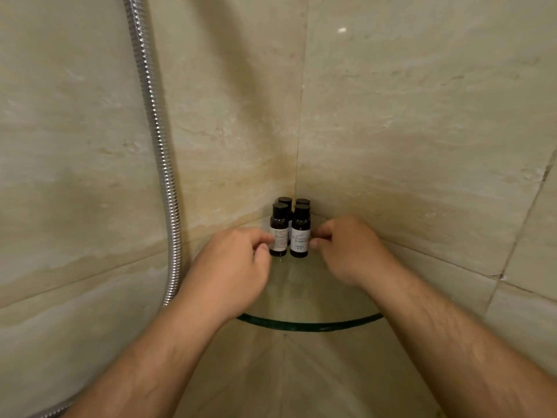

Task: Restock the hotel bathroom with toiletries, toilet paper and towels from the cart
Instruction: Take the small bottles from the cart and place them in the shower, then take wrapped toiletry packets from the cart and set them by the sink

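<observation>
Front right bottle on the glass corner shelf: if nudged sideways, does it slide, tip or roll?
The front right bottle is tall and narrow, so it probably tips rather than slides cleanly. The glass shelf looks smooth, so a low push may make it skid. Three more bottles crowd it, likely toppling too. The left hand and right hand bracket the group.

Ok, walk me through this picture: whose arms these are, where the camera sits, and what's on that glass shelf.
There is no machine here: a person wears one camera on the head, looking forward and down, so the arms are their own. The left hand and right hand each touch a front bottle, fingers at its side. Four small dark bottles with black caps stand upright, clustered in the back corner of a glass corner shelf. A metal shower hose hangs down the tiled wall on the left.
</observation>
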